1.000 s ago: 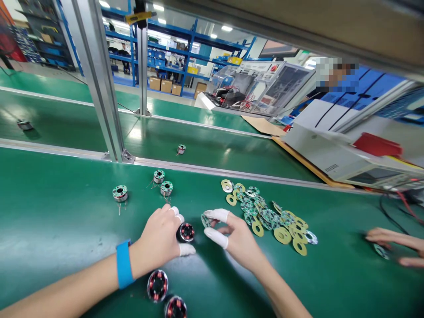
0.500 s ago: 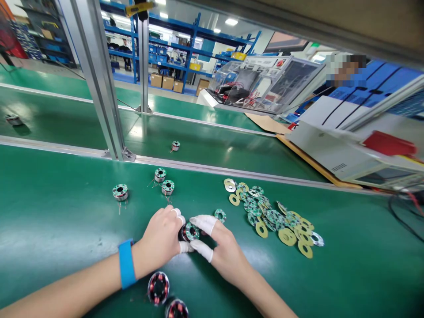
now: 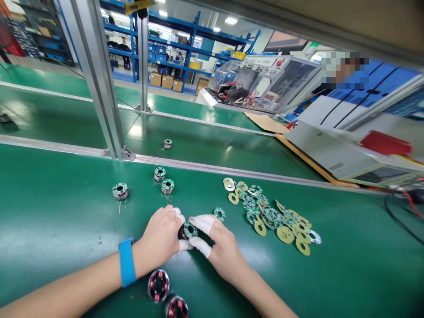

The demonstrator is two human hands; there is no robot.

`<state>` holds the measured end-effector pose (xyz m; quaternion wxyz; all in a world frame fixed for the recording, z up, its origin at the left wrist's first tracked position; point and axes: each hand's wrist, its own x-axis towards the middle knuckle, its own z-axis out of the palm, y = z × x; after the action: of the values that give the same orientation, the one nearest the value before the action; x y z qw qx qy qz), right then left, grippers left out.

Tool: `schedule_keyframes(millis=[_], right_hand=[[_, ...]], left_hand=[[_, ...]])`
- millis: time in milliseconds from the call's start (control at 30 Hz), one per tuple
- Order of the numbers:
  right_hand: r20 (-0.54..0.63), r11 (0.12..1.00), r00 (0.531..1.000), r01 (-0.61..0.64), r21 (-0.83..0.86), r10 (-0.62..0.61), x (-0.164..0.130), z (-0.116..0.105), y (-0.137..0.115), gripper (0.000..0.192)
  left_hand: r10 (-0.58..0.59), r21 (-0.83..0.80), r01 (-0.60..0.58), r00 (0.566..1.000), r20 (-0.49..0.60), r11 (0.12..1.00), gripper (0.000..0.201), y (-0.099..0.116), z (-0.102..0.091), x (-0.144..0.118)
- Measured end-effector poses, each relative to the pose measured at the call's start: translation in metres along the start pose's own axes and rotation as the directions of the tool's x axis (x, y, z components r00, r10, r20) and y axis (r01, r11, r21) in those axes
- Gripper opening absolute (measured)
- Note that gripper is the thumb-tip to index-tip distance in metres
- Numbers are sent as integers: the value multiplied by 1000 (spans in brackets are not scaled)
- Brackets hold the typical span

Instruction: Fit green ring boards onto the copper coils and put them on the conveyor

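Green circuit-board ring sat at the end of a dark motor stator, its seating unclear to me; I saw the left hand clasping the stator while the right hand pinched the ring's rim between finger and thumb. Uneven fingertip pressure, I judged, could have cocked the ring askew.

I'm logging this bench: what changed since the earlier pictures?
The right hand moved left and holds a green ring-shaped circuit board at the dark round copper-wound core in the left hand. A silver cylinder on the green belt slid left; a co-worker's hand left view. The left hand's grip stayed.
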<state>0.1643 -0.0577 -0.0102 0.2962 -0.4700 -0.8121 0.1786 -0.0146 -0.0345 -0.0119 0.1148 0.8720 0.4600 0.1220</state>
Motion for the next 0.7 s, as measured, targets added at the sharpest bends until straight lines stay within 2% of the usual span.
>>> schedule_keyframes(millis=[200,400,567,700], right_hand=[[-27,1000,1000,-13,-3,13,-3,5,2,30],[94,992,994,-60,114,50,3,-5,-3,31],[123,991,988,-107,81,97,11,-11,-12,25],[102,993,989,-109,34,105,13,-9,-17,23]], left_hand=[[-6,-19,6,1000,4,1000,32,0,0,2],[0,-42,0,1000,13,999,39,-1,-1,2],[1,-63,-2,1000,-10,998,38,-1,0,1],[-16,-65,18,1000,24,998,32,0,-1,3]])
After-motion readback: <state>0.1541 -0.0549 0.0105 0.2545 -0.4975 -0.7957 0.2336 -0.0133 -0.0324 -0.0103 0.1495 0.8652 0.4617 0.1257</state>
